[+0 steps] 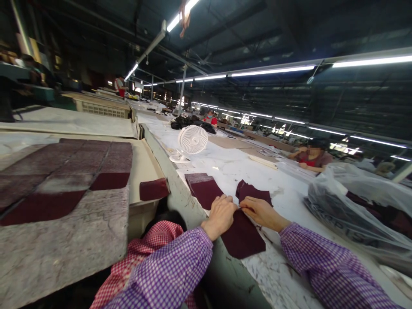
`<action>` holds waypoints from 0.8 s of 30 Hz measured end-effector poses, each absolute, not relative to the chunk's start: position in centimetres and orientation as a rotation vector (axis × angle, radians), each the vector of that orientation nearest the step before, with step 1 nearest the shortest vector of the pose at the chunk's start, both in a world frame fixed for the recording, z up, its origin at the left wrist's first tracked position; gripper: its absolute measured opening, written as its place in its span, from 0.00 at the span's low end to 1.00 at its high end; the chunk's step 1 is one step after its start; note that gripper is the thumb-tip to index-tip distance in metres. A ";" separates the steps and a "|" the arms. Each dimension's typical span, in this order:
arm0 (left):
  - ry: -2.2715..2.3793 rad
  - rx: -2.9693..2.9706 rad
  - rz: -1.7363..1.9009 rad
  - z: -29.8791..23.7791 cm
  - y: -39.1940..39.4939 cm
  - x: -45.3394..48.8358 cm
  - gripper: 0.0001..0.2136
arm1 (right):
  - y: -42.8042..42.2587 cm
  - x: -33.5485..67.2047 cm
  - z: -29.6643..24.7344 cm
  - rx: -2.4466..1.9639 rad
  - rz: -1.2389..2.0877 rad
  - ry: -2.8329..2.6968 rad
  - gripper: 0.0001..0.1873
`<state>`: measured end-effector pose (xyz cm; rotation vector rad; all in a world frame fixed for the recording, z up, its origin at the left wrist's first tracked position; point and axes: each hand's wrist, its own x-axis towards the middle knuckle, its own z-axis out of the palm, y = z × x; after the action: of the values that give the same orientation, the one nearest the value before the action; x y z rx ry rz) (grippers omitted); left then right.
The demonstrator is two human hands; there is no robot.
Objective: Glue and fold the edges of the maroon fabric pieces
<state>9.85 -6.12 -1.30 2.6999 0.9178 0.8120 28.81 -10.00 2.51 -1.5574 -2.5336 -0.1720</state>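
A dark maroon fabric piece (244, 238) with angled lower corners hangs between my hands near the table edge. My left hand (220, 216) is closed on its upper left edge, knuckles up. My right hand (262, 212) pinches at its upper right edge, the fingertips close to those of the left. Just beyond my left hand lies a fanned stack of maroon pieces (204, 189), some with a greyish side showing. Past my right hand sits a small pile of curved maroon pieces (254, 193). The fingertips partly hide the held edge.
A white clip fan (193, 139) stands on the long white table (222, 161). At right is a clear plastic bag (363, 210) with dark contents. Left, a board (96, 227) carries maroon panels (80, 167). A co-worker (313, 156) sits across the table.
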 end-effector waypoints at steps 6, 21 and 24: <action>0.899 2.759 0.784 -1.4 -6.2 10.0 0.13 | -10.4 28.6 1.9 -1.439 -0.580 -2.745 0.16; 0.862 2.778 0.788 -1.0 -6.1 9.4 0.11 | -12.0 27.1 1.1 -1.461 -0.218 -2.462 0.16; 0.881 2.704 0.776 -1.0 -5.5 7.4 0.10 | -11.9 27.5 0.4 -1.468 -0.107 -2.436 0.17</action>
<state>7.45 -5.45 -1.00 2.7036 0.8807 0.7757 27.45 -11.94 0.40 -1.4683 -2.4358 -0.1070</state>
